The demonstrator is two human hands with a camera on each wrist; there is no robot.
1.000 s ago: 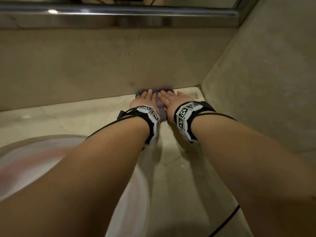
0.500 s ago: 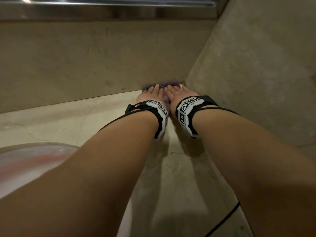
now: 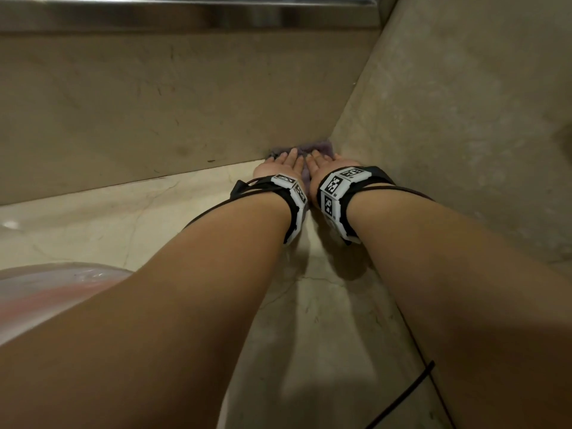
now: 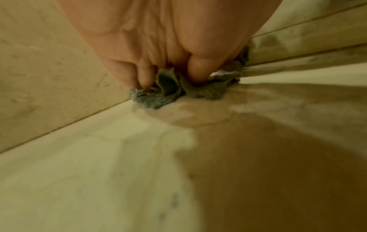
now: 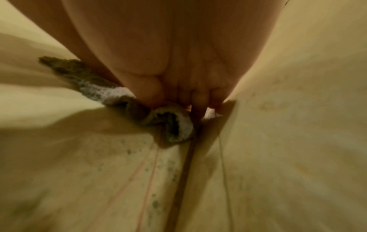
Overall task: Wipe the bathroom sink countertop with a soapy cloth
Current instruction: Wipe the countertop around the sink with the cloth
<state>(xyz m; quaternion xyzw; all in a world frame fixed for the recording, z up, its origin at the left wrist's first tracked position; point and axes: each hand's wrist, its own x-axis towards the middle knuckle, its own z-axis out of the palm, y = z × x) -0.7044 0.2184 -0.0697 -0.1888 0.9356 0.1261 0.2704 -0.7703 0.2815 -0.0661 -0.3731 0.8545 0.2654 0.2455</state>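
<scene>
A purple-grey cloth [image 3: 316, 148] lies bunched in the far right corner of the pale marble countertop [image 3: 123, 224], against the back wall and side wall. My left hand [image 3: 278, 167] and right hand [image 3: 328, 164] lie side by side on it, fingers straight, pressing it down. In the left wrist view, the left hand [image 4: 158, 47] pushes its fingertips into the crumpled cloth [image 4: 164, 94] at the wall seam. Seen from the right wrist, the right hand [image 5: 178, 62] presses the cloth [image 5: 95, 87] beside the side wall. A wet film shows on the counter near the cloth.
The white sink basin [image 3: 46, 292] sits at the lower left under my left forearm. A beige back wall [image 3: 154, 103] and side wall [image 3: 464, 119] close in the corner. A chrome ledge [image 3: 185, 1] runs along the top. A black cable [image 3: 402, 394] trails at the lower right.
Both hands have slid the cloth to the right along the back wall, from open counter into the corner, where it now meets the side wall.
</scene>
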